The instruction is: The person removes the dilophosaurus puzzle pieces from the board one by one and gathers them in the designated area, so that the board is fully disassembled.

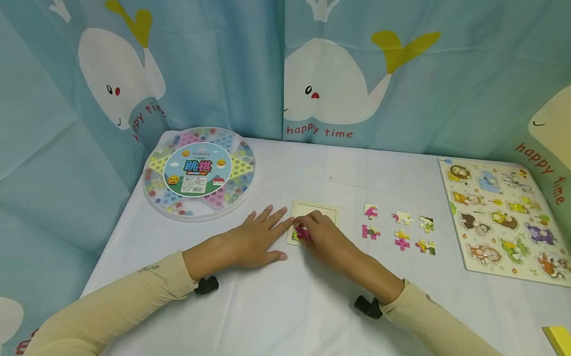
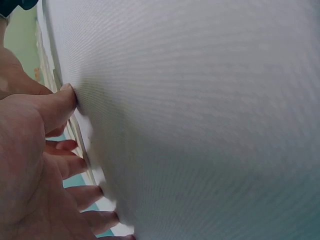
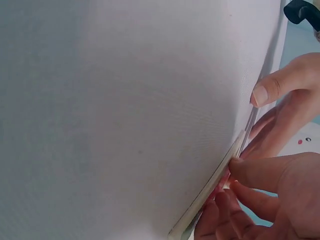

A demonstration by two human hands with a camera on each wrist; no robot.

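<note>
A small puzzle board with a pale inner tray lies at mid-table. My right hand is over it, thumb and fingers curled, pinching a pink-and-green jigsaw piece at the board's lower left; the fingers partly cover this piece. In the right wrist view, the thumb sits at the rim of the board, with pink showing beneath the fingers. My left hand lies palm down with its fingers spread, index fingertip right at the board's left edge. Its thumb touches the white tablecloth in the left wrist view.
Several loose jigsaw pieces lie in two rows right of the board. A round Chinese checkers box stands at the back left. At the right are an animal puzzle board and a yellow block. A blue whale-print curtain borders the table.
</note>
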